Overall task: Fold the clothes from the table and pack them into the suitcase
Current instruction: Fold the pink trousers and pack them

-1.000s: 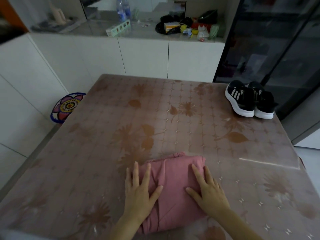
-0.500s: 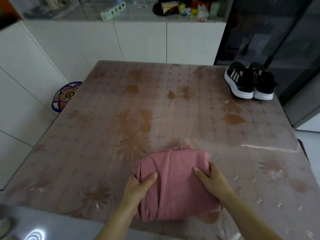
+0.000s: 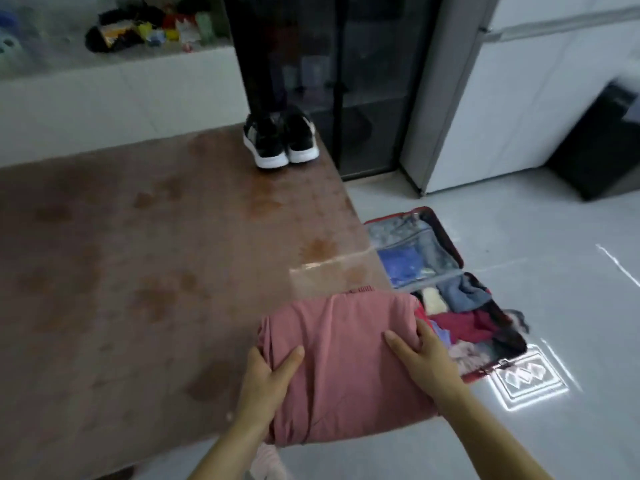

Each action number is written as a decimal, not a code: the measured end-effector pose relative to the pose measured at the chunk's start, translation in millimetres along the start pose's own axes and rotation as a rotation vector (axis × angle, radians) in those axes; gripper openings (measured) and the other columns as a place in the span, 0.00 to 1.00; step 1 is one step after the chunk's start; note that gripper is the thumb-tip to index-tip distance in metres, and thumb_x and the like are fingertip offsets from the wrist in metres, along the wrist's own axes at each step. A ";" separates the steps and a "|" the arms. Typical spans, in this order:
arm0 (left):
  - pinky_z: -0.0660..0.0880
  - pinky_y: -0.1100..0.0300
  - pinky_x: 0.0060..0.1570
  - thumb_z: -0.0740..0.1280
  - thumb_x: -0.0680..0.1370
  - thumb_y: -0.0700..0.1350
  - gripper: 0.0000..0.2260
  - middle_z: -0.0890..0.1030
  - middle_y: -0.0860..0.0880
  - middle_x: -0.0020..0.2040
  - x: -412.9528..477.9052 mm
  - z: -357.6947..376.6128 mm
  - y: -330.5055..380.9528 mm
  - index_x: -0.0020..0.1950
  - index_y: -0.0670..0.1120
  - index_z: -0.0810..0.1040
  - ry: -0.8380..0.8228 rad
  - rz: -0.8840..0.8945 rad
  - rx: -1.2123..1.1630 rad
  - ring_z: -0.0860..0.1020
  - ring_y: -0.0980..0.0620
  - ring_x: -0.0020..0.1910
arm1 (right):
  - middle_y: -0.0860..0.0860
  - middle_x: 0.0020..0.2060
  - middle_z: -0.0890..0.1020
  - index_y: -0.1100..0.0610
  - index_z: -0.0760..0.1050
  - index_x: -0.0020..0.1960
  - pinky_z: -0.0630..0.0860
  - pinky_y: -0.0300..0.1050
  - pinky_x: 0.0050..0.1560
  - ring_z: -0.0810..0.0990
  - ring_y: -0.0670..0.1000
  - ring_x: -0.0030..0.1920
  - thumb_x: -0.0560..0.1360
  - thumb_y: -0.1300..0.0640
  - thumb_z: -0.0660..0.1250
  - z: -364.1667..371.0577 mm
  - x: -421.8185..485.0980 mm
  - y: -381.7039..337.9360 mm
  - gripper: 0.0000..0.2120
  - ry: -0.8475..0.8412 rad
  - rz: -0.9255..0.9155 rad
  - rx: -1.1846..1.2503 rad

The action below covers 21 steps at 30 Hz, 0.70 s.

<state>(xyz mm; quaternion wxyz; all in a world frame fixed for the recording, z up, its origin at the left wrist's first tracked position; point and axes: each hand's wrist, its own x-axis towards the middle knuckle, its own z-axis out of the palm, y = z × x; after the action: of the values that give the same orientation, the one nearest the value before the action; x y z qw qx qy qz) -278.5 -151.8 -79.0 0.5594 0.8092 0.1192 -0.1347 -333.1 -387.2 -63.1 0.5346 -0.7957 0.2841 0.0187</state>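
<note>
A folded pink garment (image 3: 341, 362) is held up over the near right corner of the brown floral table (image 3: 138, 254). My left hand (image 3: 268, 379) grips its left edge, thumb on top. My right hand (image 3: 424, 363) grips its right edge. An open red suitcase (image 3: 446, 233) lies on the floor to the right of the table, with several clothes in its two halves. The garment's right edge covers part of the suitcase's near half.
A pair of black sneakers (image 3: 280, 140) stands at the table's far right corner. A dark glass cabinet (image 3: 332, 81) and a grey fridge (image 3: 460, 91) stand behind. A black box (image 3: 599, 147) sits on the floor at far right. A cluttered counter (image 3: 114, 39) runs along the back.
Both hands went from pressing flat on the pink garment to gripping its sides and lifting it toward the table's right edge. The view swung right, bringing the suitcase into sight.
</note>
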 end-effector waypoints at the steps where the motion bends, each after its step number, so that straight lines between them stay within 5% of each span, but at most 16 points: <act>1: 0.68 0.61 0.53 0.74 0.62 0.61 0.35 0.79 0.48 0.54 -12.9 24.3 4.7 0.61 0.41 0.73 -0.026 0.005 -0.004 0.76 0.52 0.53 | 0.39 0.43 0.77 0.47 0.72 0.53 0.68 0.27 0.39 0.77 0.44 0.45 0.73 0.52 0.71 -27.3 -6.0 12.5 0.11 -0.009 0.024 0.055; 4: 0.71 0.56 0.55 0.70 0.54 0.67 0.40 0.79 0.48 0.51 -50.5 94.3 12.7 0.59 0.43 0.73 -0.084 0.013 -0.003 0.78 0.50 0.52 | 0.37 0.49 0.78 0.40 0.72 0.53 0.72 0.27 0.43 0.77 0.37 0.48 0.72 0.51 0.72 -101.3 -21.5 55.0 0.14 -0.103 0.162 0.282; 9: 0.67 0.64 0.53 0.77 0.64 0.54 0.33 0.78 0.50 0.55 -93.2 180.2 20.7 0.63 0.42 0.71 -0.193 0.037 0.019 0.76 0.54 0.54 | 0.48 0.56 0.82 0.46 0.70 0.67 0.77 0.50 0.58 0.82 0.50 0.55 0.59 0.37 0.76 -177.2 -30.5 131.1 0.40 -0.253 0.469 0.556; 15: 0.67 0.79 0.45 0.76 0.69 0.45 0.27 0.74 0.59 0.53 -92.4 246.8 13.2 0.62 0.49 0.66 -0.269 0.034 0.031 0.75 0.61 0.52 | 0.55 0.52 0.84 0.55 0.75 0.61 0.75 0.55 0.61 0.83 0.55 0.52 0.57 0.27 0.70 -207.4 -8.5 190.7 0.43 -0.255 0.818 0.612; 21: 0.68 0.63 0.58 0.75 0.61 0.56 0.35 0.75 0.50 0.60 -63.8 298.9 12.2 0.64 0.49 0.65 -0.309 -0.030 0.048 0.75 0.55 0.57 | 0.57 0.48 0.85 0.57 0.78 0.57 0.76 0.54 0.57 0.83 0.57 0.50 0.48 0.30 0.78 -228.8 39.7 214.2 0.46 -0.239 0.895 0.569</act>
<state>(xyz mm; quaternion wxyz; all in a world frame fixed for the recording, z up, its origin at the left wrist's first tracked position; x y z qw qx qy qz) -359.3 -438.9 -146.9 0.5496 0.7901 0.0406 -0.2685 -463.7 -658.6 -158.5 0.6972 -0.4134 0.5263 0.2570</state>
